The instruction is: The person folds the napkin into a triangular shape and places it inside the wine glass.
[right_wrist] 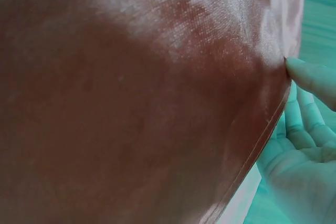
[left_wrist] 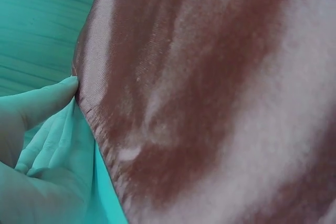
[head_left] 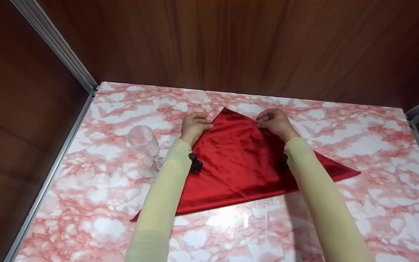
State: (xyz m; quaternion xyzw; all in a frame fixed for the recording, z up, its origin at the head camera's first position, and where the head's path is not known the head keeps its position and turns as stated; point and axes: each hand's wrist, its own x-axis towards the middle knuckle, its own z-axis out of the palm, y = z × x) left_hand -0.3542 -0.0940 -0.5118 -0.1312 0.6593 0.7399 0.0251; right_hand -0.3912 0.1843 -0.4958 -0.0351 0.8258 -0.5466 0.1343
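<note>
A shiny red satin cloth (head_left: 235,156), folded to a triangle, has its peak pointing away from me and its long folded edge toward me. On its left slanting edge, my left hand (head_left: 195,126) pinches the cloth between thumb and fingers; the left wrist view shows the thumb (left_wrist: 50,98) on top with the fingers underneath. Opposite it, my right hand (head_left: 276,123) pinches the right slanting edge. In the right wrist view the thumb (right_wrist: 312,80) presses on the hem, the other fingers behind it. Both pinched edges look lifted a little.
Left of my left forearm stands a clear stemmed glass (head_left: 144,141), its foot partly behind the sleeve. The red-and-white marbled tabletop (head_left: 362,145) is bounded by a brown wood panel (head_left: 231,47) at the back and another panel (head_left: 20,109) on the left.
</note>
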